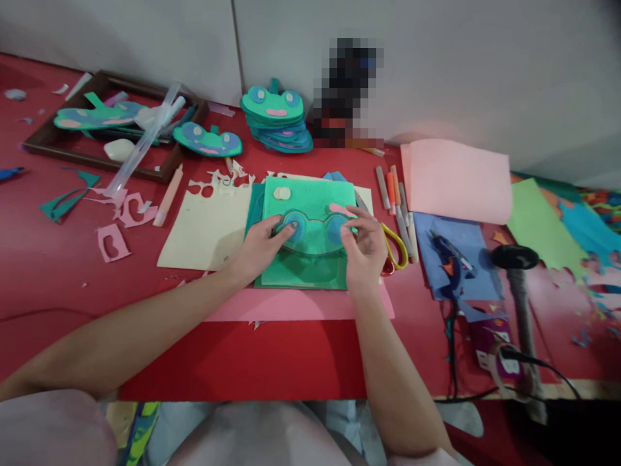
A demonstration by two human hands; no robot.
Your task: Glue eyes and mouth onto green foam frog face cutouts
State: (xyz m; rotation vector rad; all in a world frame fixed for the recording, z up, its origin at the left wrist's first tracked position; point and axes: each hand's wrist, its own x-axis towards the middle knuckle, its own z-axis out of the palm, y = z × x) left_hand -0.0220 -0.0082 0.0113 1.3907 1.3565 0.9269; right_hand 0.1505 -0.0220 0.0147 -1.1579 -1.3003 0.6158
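A green felt frog face [313, 236] with two blue eye circles lies on a stack of green felt sheets [310, 194] in the middle of the red table. My left hand [259, 249] rests beside it, its fingertips pressing on the left blue eye. My right hand [363, 246] sits at the frog's right side, fingers curled and pinched at the right eye, close to a small pink felt piece [341, 210]. A small cream oval [282, 193] lies on the green sheet above the frog.
Yellow-handled scissors [395, 249] and several markers [395, 194] lie right of the felt. A blue glue gun [449, 259] rests on blue paper. Finished frog faces [276, 120] are stacked at the back, a wooden tray [111, 123] at back left, pink scraps [114, 243] left.
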